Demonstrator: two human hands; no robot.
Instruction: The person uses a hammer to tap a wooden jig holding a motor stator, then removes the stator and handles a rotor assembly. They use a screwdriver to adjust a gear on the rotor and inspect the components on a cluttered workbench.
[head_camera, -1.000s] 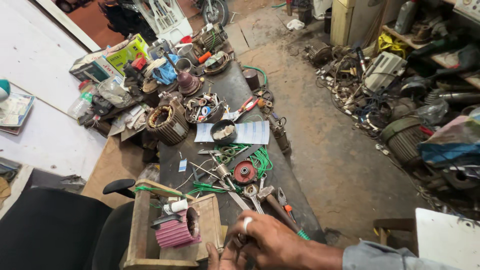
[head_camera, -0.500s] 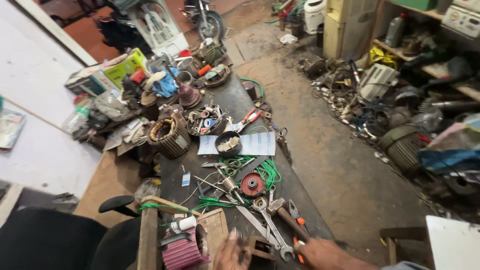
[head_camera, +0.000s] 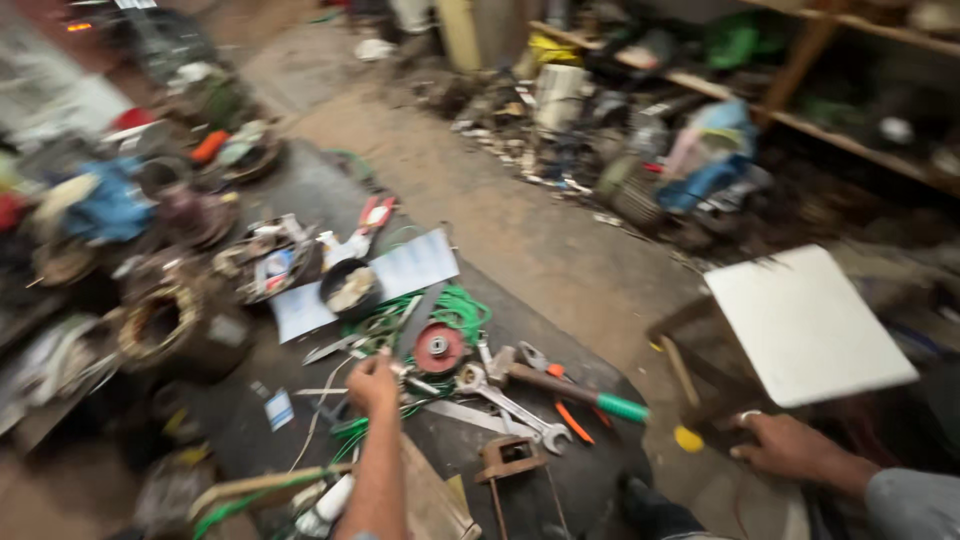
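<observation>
Head view: left hand (head_camera: 372, 383), fingers curled, grip unclear, amid wrenches (head_camera: 505, 400), red disc (head_camera: 438, 348), green wire (head_camera: 462, 308).

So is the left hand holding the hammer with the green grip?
No, the left hand reaches among wires left of the red disc; the hammer lies untouched.

the left hand (head_camera: 373, 382) is bare, and so is the whole forearm below it, with no sleeve, watch or glove on the stretch in view. the right hand (head_camera: 785, 447) wears a pale ring on one finger; a grey long sleeve covers the arm from the wrist down to the corner of the view. motion blur hides finer detail.
</observation>
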